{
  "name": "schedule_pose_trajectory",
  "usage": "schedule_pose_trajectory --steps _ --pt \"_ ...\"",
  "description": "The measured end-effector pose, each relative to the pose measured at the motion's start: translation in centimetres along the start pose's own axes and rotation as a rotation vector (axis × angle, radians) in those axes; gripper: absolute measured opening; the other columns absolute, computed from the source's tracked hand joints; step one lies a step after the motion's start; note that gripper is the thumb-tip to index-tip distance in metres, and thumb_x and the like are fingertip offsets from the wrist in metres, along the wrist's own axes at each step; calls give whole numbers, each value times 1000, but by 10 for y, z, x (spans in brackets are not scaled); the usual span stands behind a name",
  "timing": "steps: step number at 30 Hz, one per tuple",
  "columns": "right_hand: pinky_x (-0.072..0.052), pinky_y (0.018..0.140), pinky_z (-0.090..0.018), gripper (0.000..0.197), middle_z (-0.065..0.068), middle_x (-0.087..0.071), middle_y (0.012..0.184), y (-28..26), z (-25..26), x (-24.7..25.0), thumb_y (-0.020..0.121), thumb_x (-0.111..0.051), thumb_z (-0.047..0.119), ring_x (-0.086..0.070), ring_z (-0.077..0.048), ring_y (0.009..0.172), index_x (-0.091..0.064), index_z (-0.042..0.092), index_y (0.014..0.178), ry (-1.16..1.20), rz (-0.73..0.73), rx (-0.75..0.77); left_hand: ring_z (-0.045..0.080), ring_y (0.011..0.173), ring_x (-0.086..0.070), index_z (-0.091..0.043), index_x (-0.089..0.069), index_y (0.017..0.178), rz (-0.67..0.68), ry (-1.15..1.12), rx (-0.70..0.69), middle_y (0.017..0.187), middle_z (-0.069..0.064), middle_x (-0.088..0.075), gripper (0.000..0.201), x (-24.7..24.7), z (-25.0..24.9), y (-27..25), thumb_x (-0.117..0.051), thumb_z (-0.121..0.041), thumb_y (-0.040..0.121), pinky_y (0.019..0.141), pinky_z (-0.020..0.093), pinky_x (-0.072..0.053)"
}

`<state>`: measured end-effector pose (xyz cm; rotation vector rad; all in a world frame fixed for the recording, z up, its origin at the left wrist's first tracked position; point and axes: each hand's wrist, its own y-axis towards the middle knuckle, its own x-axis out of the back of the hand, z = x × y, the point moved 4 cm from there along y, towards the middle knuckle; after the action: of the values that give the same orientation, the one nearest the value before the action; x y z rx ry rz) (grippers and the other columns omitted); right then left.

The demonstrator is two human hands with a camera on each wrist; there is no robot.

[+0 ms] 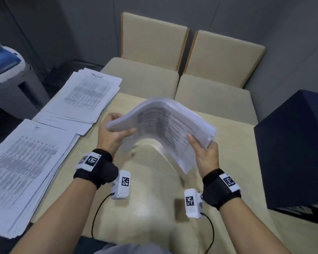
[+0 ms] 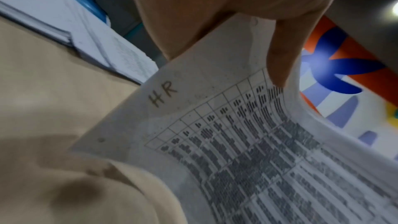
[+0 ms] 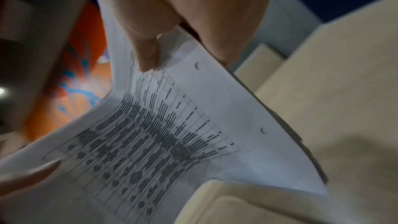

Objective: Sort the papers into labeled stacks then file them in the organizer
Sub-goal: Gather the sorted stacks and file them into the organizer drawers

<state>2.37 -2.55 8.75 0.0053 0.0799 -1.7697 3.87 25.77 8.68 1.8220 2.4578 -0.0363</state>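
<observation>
Head view: paper stack (image 1: 165, 123) arched, long axis left-right.

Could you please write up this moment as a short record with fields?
held item: bundle of papers, bent into an arch above the table
label: "HR" handwritten on the bottom sheet, seen in the left wrist view
left hand: grips the bundle's left end
right hand: grips the bundle's right end
near stack: flat on the table's left
far stack: flat beyond it
dark blue box: on the right
</observation>
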Motion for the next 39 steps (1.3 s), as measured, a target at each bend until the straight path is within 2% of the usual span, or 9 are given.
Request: schedule_pose_trajectory --steps 6,10,13,18,23,27,32,37,39 --pt "-56 71 -22 26 7 -76 90 11 -37 18 79 -78 4 -72 -9 87 -70 18 100 -71 -59 -45 3 67 -61 -20 -62 87 -88 -19 35 79 -9 -68 41 1 28 19 -79 -2 56 59 23 -52" --pt "-57 84 -34 23 14 -75 88 12 -76 33 80 -79 11 -70 -7 89 -69 24 96 -218 -58 -198 4 73 -68 -22 -73 80 -68 44 204 78 -13 -74 39 2 78 16 -76 10 59 70 30 -55" --pt "-57 86 -32 16 11 -76 94 12 -69 37 84 -76 16 -71 -10 93 -70 26 95 -216 -83 -149 1 68 -66 -21 -72 76 -161 -18 188 73 -16 -72 44 1 82 19 -69 19 58 61 25 -55" --pt "-48 78 -9 22 22 -71 93 3 -79 36 84 -75 15 -65 10 90 -66 33 94 -313 -28 -250 2 78 -67 -21 -69 96 13 94 246 82 -17 -73 24 -13 90 22 -79 -11 77 68 26 -54" --pt "-57 86 -42 8 0 -76 98 17 -36 60 92 -67 24 -72 -20 95 -72 20 96 -434 63 -219 -4 71 -69 -9 -65 108 191 162 265 76 -21 -72 18 -33 73 41 -64 -16 91 62 13 -53" --pt "-54 91 -36 24 -2 -74 111 2 17 99 94 -62 12 -71 -20 103 -68 8 117 -236 83 -248 16 79 -72 -3 -61 118 307 61 405 104 7 -73 27 -58 64 33 -55 -18 96 65 28 -59" --pt "-53 95 -41 29 -7 -71 118 -45 45 147 92 -61 9 -68 -26 109 -65 8 121 -88 64 -281 17 84 -73 -13 -65 111 454 29 557 99 1 -76 38 -91 56 -7 -49 -44 96 63 27 -59" --pt "-54 94 -38 29 -6 -71 119 -84 38 199 96 -57 15 -68 -25 109 -63 9 124 -73 78 -342 33 92 -71 -3 -64 115 497 70 584 109 16 -72 48 -120 60 -63 -64 -37 82 84 47 -56" --pt "-52 97 -40 31 -5 -70 120 -100 33 225 97 -57 16 -67 -24 110 -62 8 126 -48 76 -354 29 85 -72 -2 -65 111 443 79 556 104 15 -73 43 -135 62 -93 -66 -34 83 75 40 -60"
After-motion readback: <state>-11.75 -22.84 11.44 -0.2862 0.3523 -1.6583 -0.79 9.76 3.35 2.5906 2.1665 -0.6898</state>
